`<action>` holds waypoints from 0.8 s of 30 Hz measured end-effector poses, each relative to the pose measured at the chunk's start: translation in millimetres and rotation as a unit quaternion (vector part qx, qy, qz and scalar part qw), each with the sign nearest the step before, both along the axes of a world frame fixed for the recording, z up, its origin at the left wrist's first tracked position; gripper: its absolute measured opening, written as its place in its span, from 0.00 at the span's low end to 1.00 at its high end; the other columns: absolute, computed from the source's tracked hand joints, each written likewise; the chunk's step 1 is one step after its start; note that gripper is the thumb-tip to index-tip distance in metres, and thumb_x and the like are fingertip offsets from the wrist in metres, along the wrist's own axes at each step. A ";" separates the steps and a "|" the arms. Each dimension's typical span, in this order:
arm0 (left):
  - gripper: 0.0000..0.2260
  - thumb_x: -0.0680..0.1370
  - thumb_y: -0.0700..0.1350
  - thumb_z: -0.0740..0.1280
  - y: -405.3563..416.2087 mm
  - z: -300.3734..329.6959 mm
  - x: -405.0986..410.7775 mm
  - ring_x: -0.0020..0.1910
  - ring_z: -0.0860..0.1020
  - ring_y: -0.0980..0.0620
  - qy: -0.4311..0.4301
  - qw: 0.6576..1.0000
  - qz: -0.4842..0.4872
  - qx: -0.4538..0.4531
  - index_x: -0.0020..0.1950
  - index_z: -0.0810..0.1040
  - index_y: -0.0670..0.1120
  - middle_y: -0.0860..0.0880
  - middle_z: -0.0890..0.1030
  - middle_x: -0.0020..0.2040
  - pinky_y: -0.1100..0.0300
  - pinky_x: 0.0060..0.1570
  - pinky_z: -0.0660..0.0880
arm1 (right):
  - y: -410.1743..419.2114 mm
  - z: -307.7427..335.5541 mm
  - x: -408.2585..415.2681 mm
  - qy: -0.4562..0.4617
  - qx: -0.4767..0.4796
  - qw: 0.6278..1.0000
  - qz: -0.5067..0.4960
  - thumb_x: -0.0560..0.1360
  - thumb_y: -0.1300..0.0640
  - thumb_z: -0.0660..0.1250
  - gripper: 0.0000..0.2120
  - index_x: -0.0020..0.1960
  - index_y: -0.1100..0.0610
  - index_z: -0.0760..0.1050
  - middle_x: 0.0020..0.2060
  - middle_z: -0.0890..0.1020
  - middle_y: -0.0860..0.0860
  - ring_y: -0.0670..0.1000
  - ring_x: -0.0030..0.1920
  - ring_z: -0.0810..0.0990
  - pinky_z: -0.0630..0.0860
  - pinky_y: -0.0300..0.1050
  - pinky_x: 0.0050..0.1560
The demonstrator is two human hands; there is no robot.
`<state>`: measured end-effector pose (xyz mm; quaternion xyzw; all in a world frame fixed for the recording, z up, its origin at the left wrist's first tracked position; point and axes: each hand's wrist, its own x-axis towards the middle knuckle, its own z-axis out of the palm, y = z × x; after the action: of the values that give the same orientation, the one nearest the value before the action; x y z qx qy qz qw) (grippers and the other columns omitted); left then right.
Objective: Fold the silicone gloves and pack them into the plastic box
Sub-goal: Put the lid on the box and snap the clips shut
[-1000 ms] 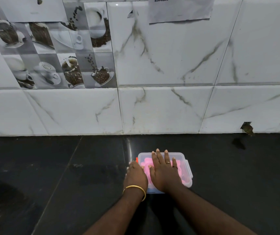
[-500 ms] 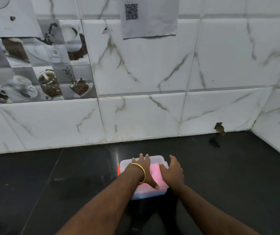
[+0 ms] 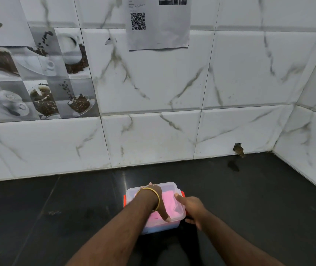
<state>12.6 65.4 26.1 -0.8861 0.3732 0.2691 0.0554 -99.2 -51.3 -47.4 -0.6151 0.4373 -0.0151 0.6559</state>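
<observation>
One plastic box sits on the dark worktop, near the middle of it and a little toward the person. Its lid is on. Pink gloves show through the clear lid as one folded mass; how many there are cannot be told. Two orange clips show, one on the left side and one on the right side.

The left hand lies flat on the lid, fingers spread wide, tips over the far rim and the thumb reaching to the near right corner. It grips nothing. One gold bangle circles that wrist. The right hand is at the right side of the box, forefinger stretched onto the lid's right edge; the other fingers curl down beside the box wall, and whether they pinch the clip cannot be told.

Open worktop runs wide to the left and to the right of the box, and there is a clear band between it and the back wall. The tiled back wall meets the worktop in a straight line, and a side wall closes the right end at a corner. One small hole breaks the back tile low down near that corner. One sheet of paper with a printed code hangs above.
</observation>
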 end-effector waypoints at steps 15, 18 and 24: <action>0.53 0.61 0.59 0.79 -10.4 -5.8 5.9 0.75 0.61 0.39 0.009 0.999 0.028 0.031 0.77 0.57 0.44 0.41 0.55 0.79 0.42 0.74 0.59 | 8.3 -4.0 9.1 0.067 -0.326 0.942 0.048 0.78 0.42 0.64 0.17 0.57 0.55 0.78 0.51 0.83 0.50 0.48 0.51 0.81 0.80 0.45 0.55; 0.55 0.61 0.59 0.80 -9.9 -8.5 6.8 0.76 0.58 0.38 0.013 0.999 0.039 0.028 0.78 0.54 0.44 0.42 0.52 0.79 0.41 0.74 0.57 | 15.0 -0.5 9.1 0.112 -0.443 0.886 0.080 0.79 0.42 0.60 0.16 0.51 0.52 0.79 0.46 0.84 0.48 0.45 0.44 0.82 0.81 0.41 0.49; 0.55 0.60 0.59 0.80 -6.8 -8.5 6.7 0.76 0.60 0.38 0.017 0.999 0.037 0.019 0.78 0.54 0.43 0.42 0.53 0.79 0.42 0.74 0.57 | 14.1 -2.6 11.7 0.127 -0.466 0.870 0.095 0.79 0.42 0.61 0.15 0.50 0.51 0.79 0.43 0.83 0.46 0.45 0.41 0.80 0.76 0.37 0.42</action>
<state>19.2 58.7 17.7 -0.8935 0.3354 0.2934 0.0556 -87.6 -37.1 -49.9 -0.8847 0.3979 -0.0767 0.2303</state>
